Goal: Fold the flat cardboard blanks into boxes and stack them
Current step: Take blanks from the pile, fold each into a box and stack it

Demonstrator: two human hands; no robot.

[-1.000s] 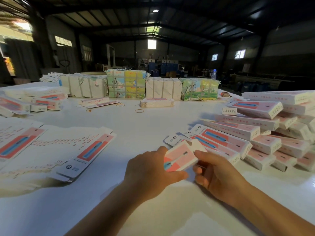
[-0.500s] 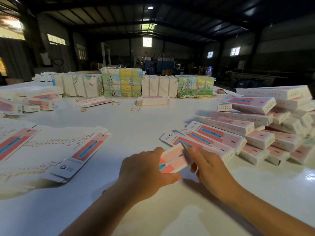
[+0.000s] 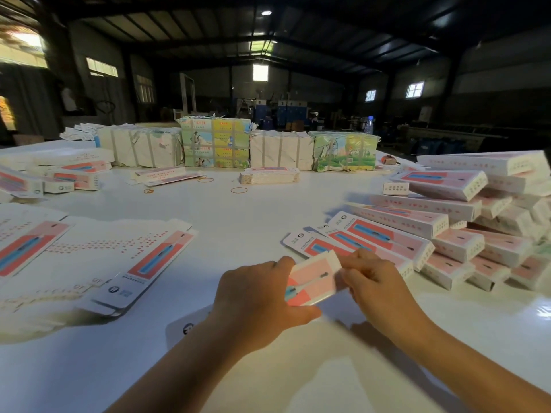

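Two hands, left hand (image 3: 256,302) and right hand (image 3: 378,284), both gripping a half-hidden box (image 3: 313,278).

pink box (image 3: 313,280) printed with a blue pen shape, orange rubber band (image 3: 238,190), white table (image 3: 268,216).

Both hands, left hand (image 3: 256,302) and right hand (image 3: 378,289), are gripping a pink box (image 3: 313,280) above the white table (image 3: 268,222), beside the stack of folded boxes (image 3: 465,213)
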